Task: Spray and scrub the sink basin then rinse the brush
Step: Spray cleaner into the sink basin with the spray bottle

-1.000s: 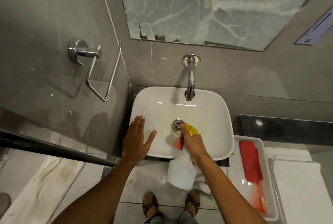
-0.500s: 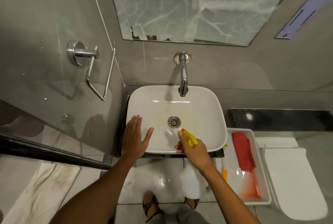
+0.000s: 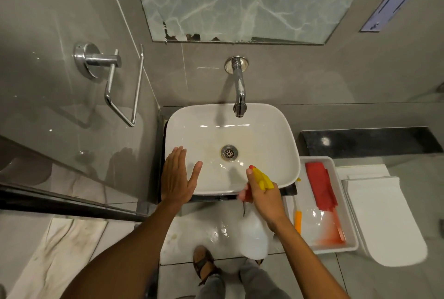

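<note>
A white basin (image 3: pixel 269 130) with a round metal drain (image 3: pixel 229 152) sits under a chrome wall tap (image 3: pixel 239 96). Wet patches glisten on the basin floor. My right hand (image 3: pixel 263 196) is shut on a white spray bottle (image 3: pixel 254 236) with a yellow and red trigger head (image 3: pixel 262 178), held over the basin's near right rim, nozzle pointing into the bowl. My left hand (image 3: pixel 177 178) hovers flat and open over the near left rim. An orange-handled brush (image 3: pixel 298 220) lies in the white tray (image 3: pixel 353 245) right of the basin, its head hidden by my right arm.
The tray also holds a red cloth (image 3: pixel 320 187). A white toilet lid (image 3: pixel 384 219) is at the far right, a black ledge (image 3: pixel 365 140) behind it. A chrome towel holder (image 3: pixel 113 82) juts from the left wall. My sandalled feet (image 3: pixel 204 262) stand on a wet floor.
My right hand has drawn the spray bottle back from near the drain toward the basin's near right rim. My left hand has stayed over the left rim.
</note>
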